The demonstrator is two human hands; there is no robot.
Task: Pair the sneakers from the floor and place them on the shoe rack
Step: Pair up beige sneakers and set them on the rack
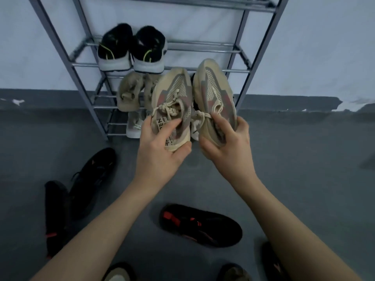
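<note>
I hold two matching beige sneakers with grey and pink panels in front of the metal shoe rack [60, 49]. My left hand [160, 145] grips the heel of the left beige sneaker [172, 92]. My right hand [227, 142] grips the heel and collar of the right beige sneaker [211, 86]. Both toes point toward the rack, side by side, in the air. A pair of black sneakers with white soles [132, 47] stands on a rack shelf. A beige pair [132, 92] sits on the shelf below, partly hidden by the held shoes.
Several black sneakers lie on the grey floor: one with red accents [200, 224] in the centre, two at the left [89, 179] [55, 216], one at the lower right [272, 262]. Pale shoes [134, 124] sit on the lowest shelf. Two more shoes [119, 272] [233, 273] peek in at the bottom edge.
</note>
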